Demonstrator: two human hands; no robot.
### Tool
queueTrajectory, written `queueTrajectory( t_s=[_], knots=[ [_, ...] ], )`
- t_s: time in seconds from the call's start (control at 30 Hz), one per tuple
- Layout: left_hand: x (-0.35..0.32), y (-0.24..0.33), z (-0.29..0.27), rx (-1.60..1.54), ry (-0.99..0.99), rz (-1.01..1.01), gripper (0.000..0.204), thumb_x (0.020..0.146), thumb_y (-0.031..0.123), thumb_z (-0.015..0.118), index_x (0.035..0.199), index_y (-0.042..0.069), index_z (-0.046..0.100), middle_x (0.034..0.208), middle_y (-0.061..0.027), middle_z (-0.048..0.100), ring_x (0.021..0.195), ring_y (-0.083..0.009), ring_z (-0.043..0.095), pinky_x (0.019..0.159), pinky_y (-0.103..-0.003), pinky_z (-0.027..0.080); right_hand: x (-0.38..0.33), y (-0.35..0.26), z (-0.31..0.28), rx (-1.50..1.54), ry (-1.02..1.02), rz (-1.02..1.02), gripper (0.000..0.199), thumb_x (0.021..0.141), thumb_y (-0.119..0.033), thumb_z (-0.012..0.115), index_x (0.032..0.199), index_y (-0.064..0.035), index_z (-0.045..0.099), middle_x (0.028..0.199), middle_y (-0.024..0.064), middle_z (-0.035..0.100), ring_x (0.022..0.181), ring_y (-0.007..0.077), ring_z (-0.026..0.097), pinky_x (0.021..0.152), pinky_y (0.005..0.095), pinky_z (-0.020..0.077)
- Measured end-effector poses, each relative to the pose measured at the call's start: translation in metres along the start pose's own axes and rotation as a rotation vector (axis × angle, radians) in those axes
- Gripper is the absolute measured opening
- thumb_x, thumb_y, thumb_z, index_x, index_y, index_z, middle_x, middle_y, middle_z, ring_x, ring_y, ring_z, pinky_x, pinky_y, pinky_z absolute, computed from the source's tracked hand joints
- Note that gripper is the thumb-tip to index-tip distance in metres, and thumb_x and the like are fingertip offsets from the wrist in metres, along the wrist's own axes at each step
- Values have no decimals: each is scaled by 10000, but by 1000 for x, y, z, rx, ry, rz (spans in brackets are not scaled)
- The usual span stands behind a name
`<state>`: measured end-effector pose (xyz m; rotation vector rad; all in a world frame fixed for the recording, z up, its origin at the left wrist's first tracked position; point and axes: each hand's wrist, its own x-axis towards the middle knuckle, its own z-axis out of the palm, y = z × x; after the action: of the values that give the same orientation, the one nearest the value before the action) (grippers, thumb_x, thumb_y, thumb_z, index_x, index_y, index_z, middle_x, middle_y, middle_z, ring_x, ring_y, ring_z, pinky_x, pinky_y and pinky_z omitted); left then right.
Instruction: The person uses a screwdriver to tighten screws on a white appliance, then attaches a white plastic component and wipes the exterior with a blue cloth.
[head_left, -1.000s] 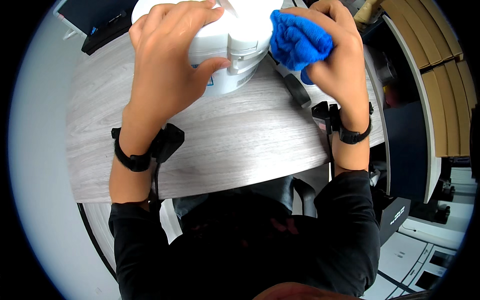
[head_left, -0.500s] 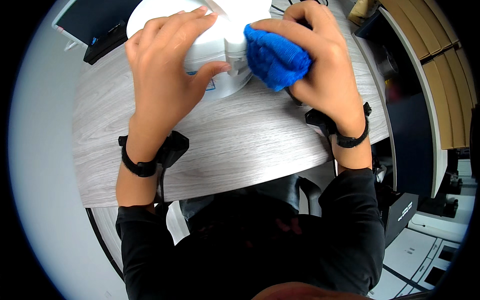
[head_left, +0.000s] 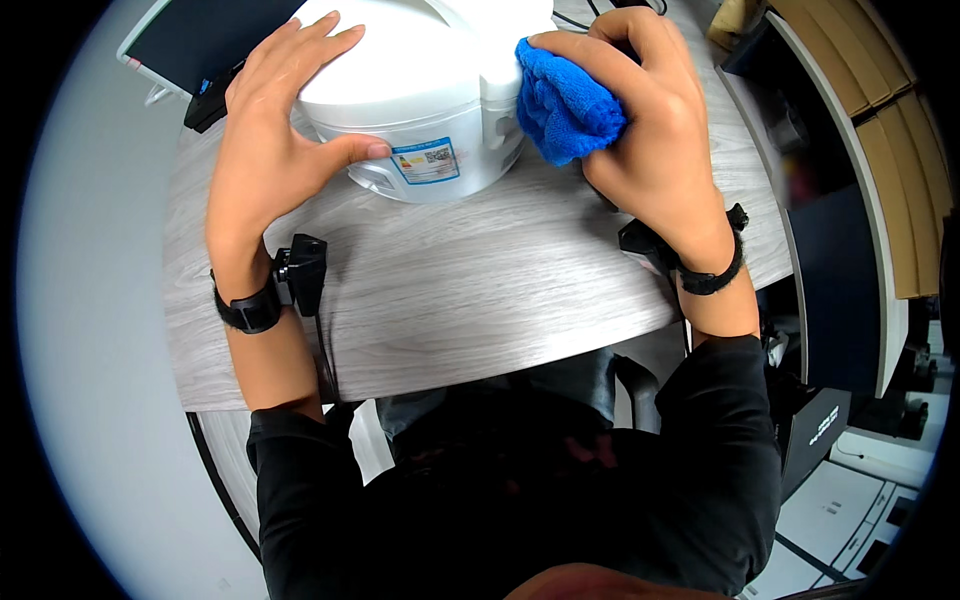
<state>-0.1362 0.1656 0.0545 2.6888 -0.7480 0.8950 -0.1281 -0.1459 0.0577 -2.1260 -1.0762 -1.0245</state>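
A white, rounded appliance point(head_left: 400, 75) with a smooth top stands on the wood-grain desk point(head_left: 470, 270). Its front carries a blue-edged label point(head_left: 425, 162). Along its left side my left hand point(head_left: 285, 130) rests with fingers spread, the thumb tip beside the label. A bunched blue cloth point(head_left: 565, 105) is gripped in my right hand point(head_left: 650, 125), close against the appliance's right side. Whether the cloth presses on the appliance there I cannot tell. The far part of the appliance runs out of view.
At the back left stands a dark screen point(head_left: 205, 40) with a pale frame. Black cables point(head_left: 575, 20) lie behind the cloth. To the right is a shelf unit point(head_left: 840, 260) with cardboard boxes point(head_left: 900, 150) beyond it. The desk's near edge runs in front of my body.
My left hand has slid left from the appliance's top and front to its left side, uncovering the label. The cloth in my right hand has shifted slightly right and up.
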Motion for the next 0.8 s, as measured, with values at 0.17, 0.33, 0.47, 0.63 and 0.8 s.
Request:
queueTrajectory(
  t_s=[0.17, 0.33, 0.47, 0.63, 0.8],
  knots=[
    [0, 13, 9, -62, 63, -23, 921, 457, 320, 979, 1322, 184, 691, 1458, -109, 579, 1339, -320, 546, 1122, -469, 448, 0, -6, 1, -86, 25, -30, 383, 687, -62, 749, 1070, -67, 725, 929, 140, 542, 842, 329, 548, 743, 394, 441],
    [8, 33, 15, -20, 131, -2, 913, 451, 293, 998, 1304, 164, 699, 1375, -116, 623, 1259, -312, 594, 1050, -439, 498, -10, -6, 17, -237, 75, -89, 461, 619, -54, 809, 1068, -118, 726, 973, 102, 568, 878, 301, 563, 735, 385, 468],
    [7, 42, 20, 20, 187, 39, 874, 478, 295, 998, 1290, 152, 704, 1325, -111, 648, 1204, -313, 615, 1005, -428, 516, -12, -12, 22, -176, 95, -88, 535, 572, -16, 822, 1080, -135, 708, 997, 89, 579, 922, 303, 566, 755, 385, 477],
    [-1, 49, 16, -82, 149, 84, 846, 515, 232, 980, 1307, 159, 692, 1327, -111, 662, 1215, -313, 614, 1019, -421, 501, 1, 1, -3, -18, 36, 2, 352, 695, -56, 749, 1047, -64, 727, 956, 138, 568, 877, 319, 575, 768, 386, 460],
    [7, 36, -5, -181, 13, 206, 770, 582, 176, 918, 1317, 174, 690, 1424, -59, 628, 1297, -303, 580, 1084, -444, 439, 3, 43, -15, 47, -47, 136, 357, 716, -21, 735, 1071, -56, 720, 1005, 139, 621, 954, 323, 621, 862, 365, 485]
  ],
)
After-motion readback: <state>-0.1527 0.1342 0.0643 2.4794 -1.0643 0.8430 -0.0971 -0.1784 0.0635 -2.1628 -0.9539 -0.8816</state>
